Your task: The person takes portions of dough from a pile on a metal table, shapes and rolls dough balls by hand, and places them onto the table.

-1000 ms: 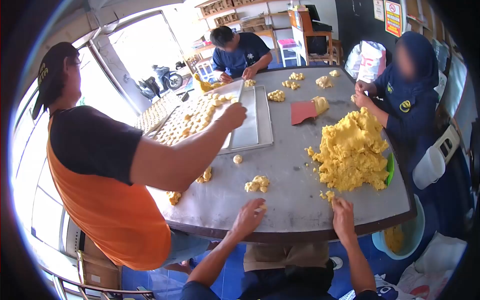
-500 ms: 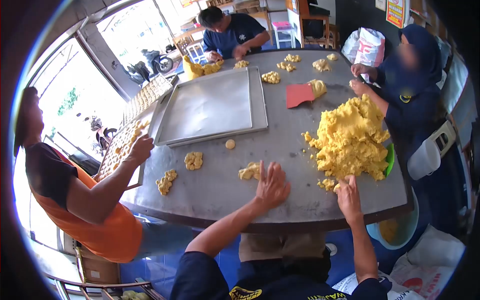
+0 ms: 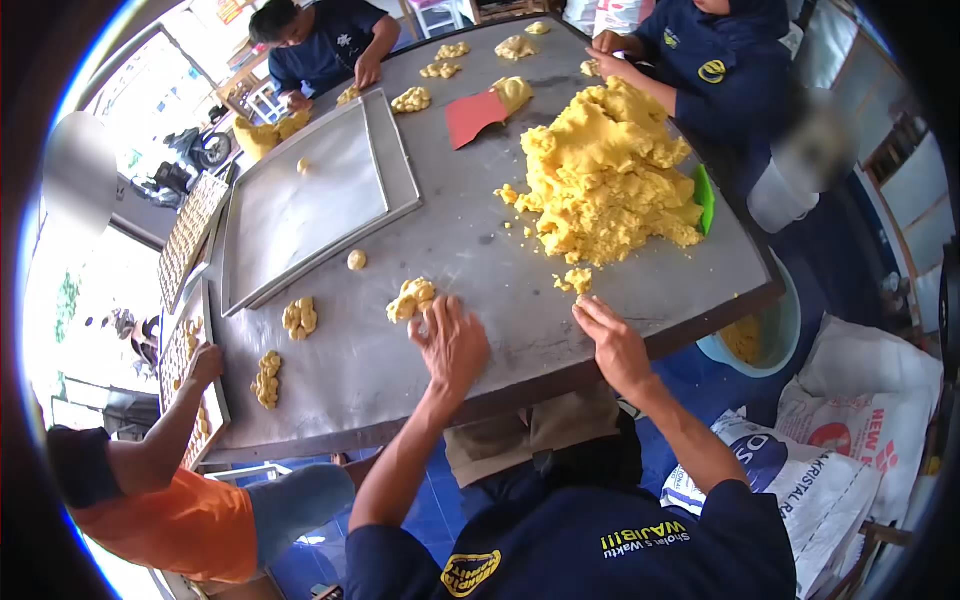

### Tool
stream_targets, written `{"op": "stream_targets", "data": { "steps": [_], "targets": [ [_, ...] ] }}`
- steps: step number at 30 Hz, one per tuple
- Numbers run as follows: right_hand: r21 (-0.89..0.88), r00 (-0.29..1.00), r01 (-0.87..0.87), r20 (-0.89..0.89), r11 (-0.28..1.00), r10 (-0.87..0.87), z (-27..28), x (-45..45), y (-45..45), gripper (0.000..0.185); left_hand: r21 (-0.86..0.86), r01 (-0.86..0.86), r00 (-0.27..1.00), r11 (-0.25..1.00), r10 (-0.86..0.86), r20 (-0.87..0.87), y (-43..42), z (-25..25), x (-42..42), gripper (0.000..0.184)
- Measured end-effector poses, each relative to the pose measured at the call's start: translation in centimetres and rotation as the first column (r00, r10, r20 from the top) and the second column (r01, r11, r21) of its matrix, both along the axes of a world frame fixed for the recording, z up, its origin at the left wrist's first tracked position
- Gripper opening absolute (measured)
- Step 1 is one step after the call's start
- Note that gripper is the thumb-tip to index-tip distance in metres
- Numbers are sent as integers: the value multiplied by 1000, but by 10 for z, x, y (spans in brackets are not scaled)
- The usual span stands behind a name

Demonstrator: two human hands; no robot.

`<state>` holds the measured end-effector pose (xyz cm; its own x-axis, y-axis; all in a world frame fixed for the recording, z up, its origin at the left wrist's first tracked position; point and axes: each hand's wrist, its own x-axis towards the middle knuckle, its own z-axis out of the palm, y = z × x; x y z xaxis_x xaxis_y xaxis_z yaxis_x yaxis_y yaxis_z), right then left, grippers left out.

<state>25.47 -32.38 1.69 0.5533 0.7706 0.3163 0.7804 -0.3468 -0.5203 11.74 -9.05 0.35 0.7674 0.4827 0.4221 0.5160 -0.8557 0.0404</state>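
Note:
On the metal table, my left hand (image 3: 452, 345) is beside a cluster of pale yellow dough lumps (image 3: 410, 299), its fingers bent and apart, fingertips at the cluster's near edge. I see nothing held in it. My right hand (image 3: 615, 348) is at the table's front, fingers close together and pointing forward; whatever may be under the fingertips is hidden. Just beyond them lie small crumbly yellow bits (image 3: 577, 281). Behind these rises a large heap of yellow crumbly mixture (image 3: 610, 170). A single dough ball (image 3: 356, 260) rests left of the cluster.
Metal trays (image 3: 310, 200) lie at the left of the table (image 3: 480, 240). A red scraper (image 3: 474, 120) touches a dough lump (image 3: 513, 93). Other clusters (image 3: 299, 318) are scattered about. A green edge (image 3: 704, 200) shows beside the heap. Three people work around the table.
The view has shifted, so the table appears further left and higher. My left hand's fingers have bent from outstretched. A ball now lies on the tray. The person in orange reaches lower toward the side trays.

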Motion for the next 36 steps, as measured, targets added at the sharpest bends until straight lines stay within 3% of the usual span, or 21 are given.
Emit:
{"op": "stream_targets", "data": {
  "steps": [2, 5, 6, 7, 9, 10, 12, 15, 17, 19, 22, 27, 30, 33, 36],
  "targets": [
    [35, 999, -19, -44, 999, 20, 2, 11, 0, 39, 131, 23, 1000, 991, -25, 13, -14, 1, -25, 30],
    [38, 999, -18, 32, 999, 16, 12, 12, 18, 31, -175, 36, 998, 984, -45, -48, -23, 6, -49, 23],
    [-13, 992, -123, 0, 992, 123, 14, 5, 25, 30, -327, -57, 998, 943, 58, -9, -26, 14, -47, 17],
    [1, 988, -97, 124, 995, 96, 12, -7, 36, 27, -384, -54, 996, 922, 77, 46, -26, 15, -43, 15],
    [-188, 987, -141, 52, 972, 153, 16, 3, 52, 27, -494, -35, 982, 869, 122, 146, -26, 13, -40, 14],
    [-172, 987, -109, 98, 979, 127, 17, 12, 59, 25, -566, 36, 953, 823, 143, 268, -29, 10, -37, 12],
    [-127, 979, -51, 189, 991, 75, 16, 30, 74, 22, -693, 73, 914, 718, 230, 334, -34, 11, -36, 17],
    [-152, 884, 107, 467, 983, -24, -7, 11, 80, 29, -822, 115, 855, 557, 366, 368, -33, 15, -35, 23],
    [-324, 732, 126, 668, 938, 132, -4, -4, 71, 38, -866, 253, 793, 432, 420, 442, -21, -4, -35, 27],
    [-257, 821, 31, 558, 966, 122, -7, -7, 57, 43, -861, 360, 790, 359, 374, 486, -16, -15, -36, 29],
    [-74, 979, -166, 104, 983, 173, 8, 13, 37, 43, -885, 363, 826, 292, 339, 451, -12, -9, -29, 28],
    [-5, 992, -98, 80, 995, 98, 0, 13, 37, 45, -936, 209, 888, 283, 346, 303, -23, 21, -12, 28],
    [123, 993, -112, -10, 986, 114, 17, 2, 45, 38, -916, 295, 859, 272, 344, 379, -30, 14, 0, 33],
    [306, 819, -45, -533, 951, 211, 43, -29, 61, 40, -927, 312, 865, 208, 340, 368, -40, 12, 7, 33],
    [320, 962, -88, -218, 943, 163, 38, -45, 75, 36, -915, 381, 870, 134, 284, 404, -43, 5, 14, 34]
  ]
}}
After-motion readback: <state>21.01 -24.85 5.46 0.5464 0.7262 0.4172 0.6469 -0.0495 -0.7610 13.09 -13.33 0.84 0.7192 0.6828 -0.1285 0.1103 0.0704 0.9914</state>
